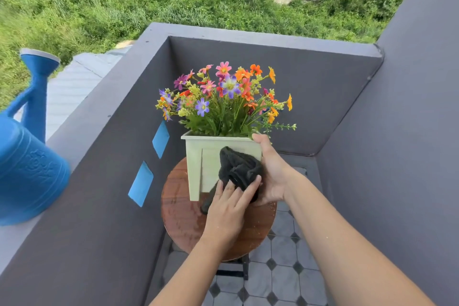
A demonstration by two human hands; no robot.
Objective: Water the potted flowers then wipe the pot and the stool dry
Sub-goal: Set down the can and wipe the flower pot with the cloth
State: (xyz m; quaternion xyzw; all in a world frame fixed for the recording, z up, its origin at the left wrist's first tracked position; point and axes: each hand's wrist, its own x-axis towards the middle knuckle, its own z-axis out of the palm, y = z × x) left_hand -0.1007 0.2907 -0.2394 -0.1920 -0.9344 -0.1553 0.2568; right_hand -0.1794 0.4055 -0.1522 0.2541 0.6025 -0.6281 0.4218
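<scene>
My left hand (227,208) lies flat, fingers spread, pressing the dark cloth (237,171) against the front of the pot (206,164). My right hand (272,171) is clasped around the cloth's other side, thumb hooked over the pot's rim. The pot sits towards the back of the round stool (182,218), whose wet-looking top shows droplets. Flowers (224,97) stand upright in it. Off to the left, a blue can (27,156) rests on the wall (104,117) ledge, spout pointing up
</scene>
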